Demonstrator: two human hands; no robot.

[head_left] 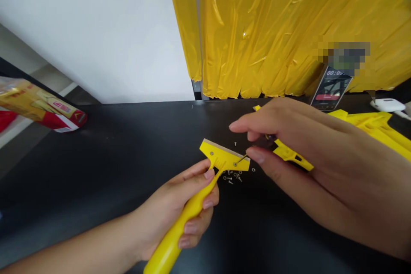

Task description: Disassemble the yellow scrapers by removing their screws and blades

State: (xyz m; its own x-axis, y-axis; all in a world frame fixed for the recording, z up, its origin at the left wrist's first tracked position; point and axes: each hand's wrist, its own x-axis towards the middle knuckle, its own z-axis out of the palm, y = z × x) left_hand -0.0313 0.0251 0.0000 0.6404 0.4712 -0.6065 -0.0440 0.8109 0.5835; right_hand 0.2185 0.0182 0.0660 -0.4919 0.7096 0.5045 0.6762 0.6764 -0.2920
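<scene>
My left hand (183, 199) is wrapped round the handle of a yellow scraper (223, 158), holding it at a slant with its wide head pointing up and away. Two small screws show in the head. My right hand (321, 171) grips a small screwdriver (242, 159) between thumb and fingers; most of its dark handle is hidden. The thin shaft's tip meets the right screw (235, 164). Loose small screws and nuts (230, 178) lie on the table just beyond and below the head. Another yellow scraper head (292, 155) lies partly hidden behind my right hand.
More yellow plastic pieces (372, 126) are piled at the right on the black table (128, 150). Behind them a phone (332, 90) stands propped up showing a timer, beside a white case (390, 105). A red and yellow snack packet (61, 111) lies at the left edge.
</scene>
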